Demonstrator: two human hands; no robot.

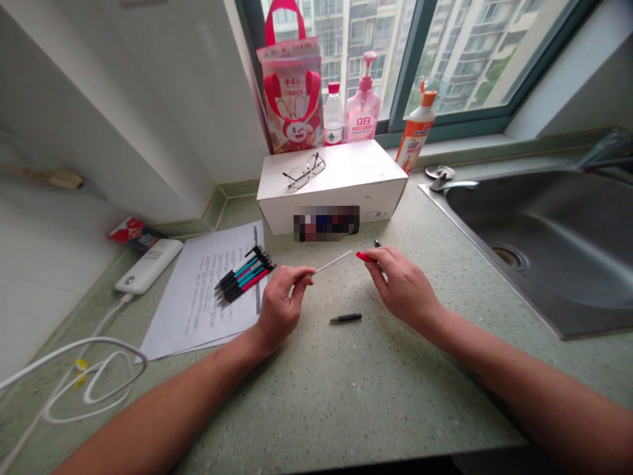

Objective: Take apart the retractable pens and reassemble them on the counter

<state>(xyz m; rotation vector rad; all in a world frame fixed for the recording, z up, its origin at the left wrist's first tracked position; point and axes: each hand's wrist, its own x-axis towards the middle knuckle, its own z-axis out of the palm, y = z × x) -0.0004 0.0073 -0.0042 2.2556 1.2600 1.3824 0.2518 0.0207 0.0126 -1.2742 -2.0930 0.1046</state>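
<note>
My left hand [283, 300] pinches a thin pale pen refill [334, 261], whose free end points to the right. Across a small gap from that end, my right hand [403, 284] grips a red pen barrel [363, 256]; the fingers hide part of it. A black pen grip section [346, 318] lies loose on the counter between the hands. Just behind the right fingers a small black piece [378, 243] shows, its kind unclear. To the left, several pens [244, 276] with teal, red and black bodies lie side by side on printed paper sheets [188, 284].
A white box [341, 168] topped with eyeglasses [304, 173] stands at the back. Behind it are a pump bottle [363, 109], a water bottle [333, 112] and an orange bottle [416, 128]. A steel sink [494, 277] is right; a white power bank [149, 266] with cables [93, 343] is left.
</note>
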